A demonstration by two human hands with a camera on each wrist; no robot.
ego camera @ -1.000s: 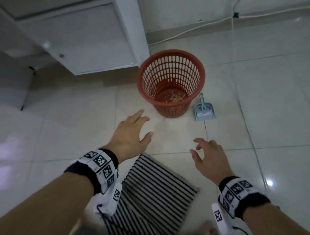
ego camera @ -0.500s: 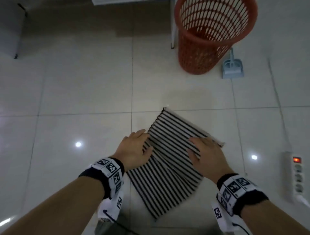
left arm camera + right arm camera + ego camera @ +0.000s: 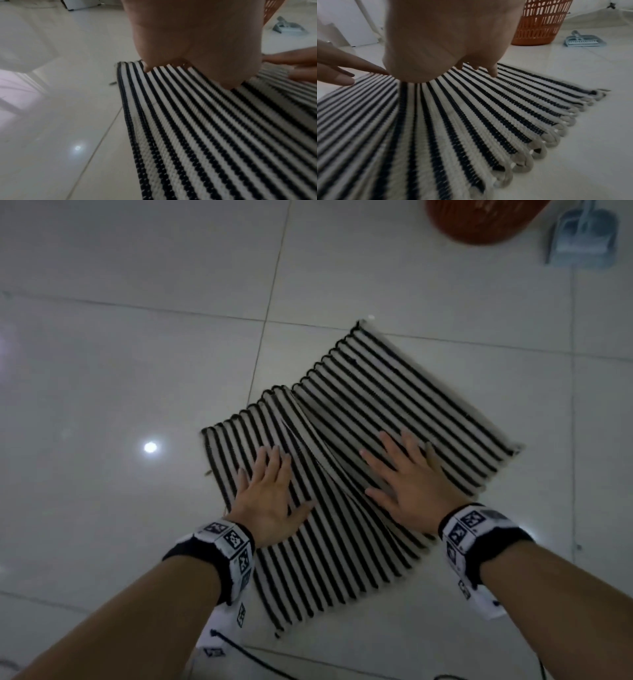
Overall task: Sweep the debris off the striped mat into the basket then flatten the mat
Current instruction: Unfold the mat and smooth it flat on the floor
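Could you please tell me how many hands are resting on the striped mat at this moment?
2. The left hand lies flat on the near-left part of the striped mat, and the right hand lies flat just beyond the fold ridge running between them.

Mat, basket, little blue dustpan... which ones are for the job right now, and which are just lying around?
For the job:
striped mat, still creased down the middle
left hand and right hand, both flat on it
orange basket

Just lying around:
blue dustpan with its brush
black cable
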